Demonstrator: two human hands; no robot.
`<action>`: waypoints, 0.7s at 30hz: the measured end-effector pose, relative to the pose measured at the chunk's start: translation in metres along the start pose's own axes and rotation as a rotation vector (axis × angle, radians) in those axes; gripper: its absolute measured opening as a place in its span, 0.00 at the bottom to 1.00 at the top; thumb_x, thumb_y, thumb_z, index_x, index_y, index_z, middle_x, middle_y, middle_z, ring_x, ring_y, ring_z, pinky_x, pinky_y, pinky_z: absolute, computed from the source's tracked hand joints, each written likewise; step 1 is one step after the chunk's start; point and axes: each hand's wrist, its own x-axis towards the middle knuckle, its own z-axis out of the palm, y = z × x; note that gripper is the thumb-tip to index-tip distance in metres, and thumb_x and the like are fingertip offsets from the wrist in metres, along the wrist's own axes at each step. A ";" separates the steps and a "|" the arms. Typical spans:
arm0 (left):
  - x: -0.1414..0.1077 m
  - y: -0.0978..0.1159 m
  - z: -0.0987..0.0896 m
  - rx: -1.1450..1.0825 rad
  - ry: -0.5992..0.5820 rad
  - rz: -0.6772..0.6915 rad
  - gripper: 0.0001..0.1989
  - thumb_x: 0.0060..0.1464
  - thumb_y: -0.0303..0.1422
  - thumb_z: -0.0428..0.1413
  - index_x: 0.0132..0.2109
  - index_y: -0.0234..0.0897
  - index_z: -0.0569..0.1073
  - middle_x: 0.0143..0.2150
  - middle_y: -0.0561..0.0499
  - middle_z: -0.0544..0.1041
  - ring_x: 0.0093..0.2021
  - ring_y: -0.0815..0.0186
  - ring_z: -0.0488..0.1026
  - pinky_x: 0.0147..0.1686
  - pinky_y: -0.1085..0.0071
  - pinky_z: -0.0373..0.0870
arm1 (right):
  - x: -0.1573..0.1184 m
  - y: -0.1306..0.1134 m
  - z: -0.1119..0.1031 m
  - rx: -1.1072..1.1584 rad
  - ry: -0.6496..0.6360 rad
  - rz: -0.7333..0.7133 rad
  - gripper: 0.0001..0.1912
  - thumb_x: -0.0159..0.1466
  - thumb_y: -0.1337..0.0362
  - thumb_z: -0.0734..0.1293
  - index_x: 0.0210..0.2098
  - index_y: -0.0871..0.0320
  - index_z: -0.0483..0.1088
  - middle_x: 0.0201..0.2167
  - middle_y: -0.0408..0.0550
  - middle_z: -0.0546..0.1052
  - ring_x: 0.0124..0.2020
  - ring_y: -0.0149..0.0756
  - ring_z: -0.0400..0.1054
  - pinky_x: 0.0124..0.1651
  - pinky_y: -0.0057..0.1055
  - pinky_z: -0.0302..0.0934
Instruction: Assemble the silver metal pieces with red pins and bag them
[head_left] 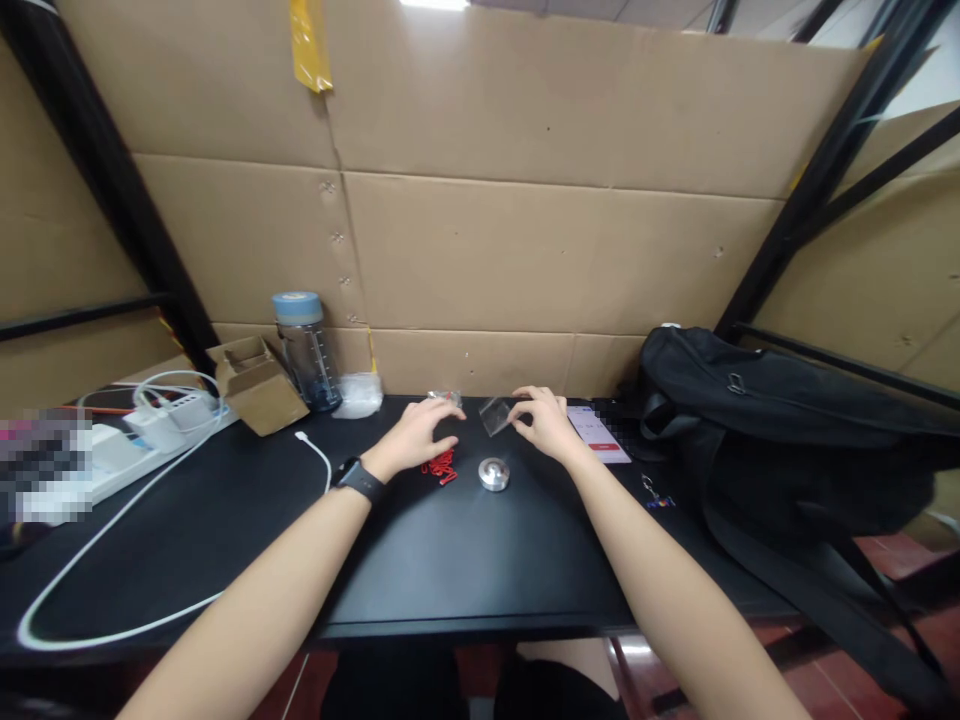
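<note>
My right hand (544, 420) pinches the edge of a small clear plastic bag (495, 416), held just above the black table. To its left, my left hand (420, 435) has thumb and fingers apart, with nothing between them. A bunch of red cord or clips (441, 466) lies partly hidden beneath that hand. Behind its fingertips rests another clear packet (445, 397), its contents too small to make out. A round shiny metal piece (493, 474) sits on the table between both hands. A dark watch (358, 481) is on my left wrist.
A water bottle (306, 350) and an opened cardboard box (259, 385) stand at back left, near a power strip (127, 465) and white cable (97, 560). A phone (600, 435), a keyring (658, 495) and a black backpack (780, 430) are on the right. Cardboard walls the back.
</note>
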 end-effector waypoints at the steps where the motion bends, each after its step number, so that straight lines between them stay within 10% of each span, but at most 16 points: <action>1: 0.001 0.008 0.001 0.026 0.035 0.012 0.20 0.56 0.37 0.60 0.56 0.45 0.73 0.60 0.47 0.74 0.62 0.56 0.67 0.58 0.59 0.59 | 0.001 -0.004 -0.001 0.078 0.002 -0.028 0.05 0.61 0.67 0.70 0.30 0.52 0.78 0.54 0.49 0.73 0.58 0.50 0.61 0.59 0.55 0.51; 13: 0.004 0.033 0.005 0.017 0.054 0.129 0.08 0.66 0.32 0.52 0.41 0.44 0.77 0.44 0.54 0.82 0.47 0.66 0.76 0.50 0.63 0.53 | 0.003 -0.025 0.006 0.607 -0.042 0.050 0.13 0.60 0.65 0.69 0.45 0.51 0.78 0.55 0.48 0.74 0.54 0.42 0.69 0.46 0.35 0.63; 21: -0.013 -0.041 -0.025 0.506 0.295 -0.534 0.11 0.61 0.30 0.49 0.38 0.40 0.76 0.40 0.45 0.82 0.44 0.56 0.76 0.46 0.59 0.56 | 0.002 -0.017 0.006 0.467 -0.027 0.092 0.16 0.58 0.67 0.68 0.47 0.52 0.74 0.53 0.49 0.73 0.51 0.41 0.68 0.46 0.36 0.64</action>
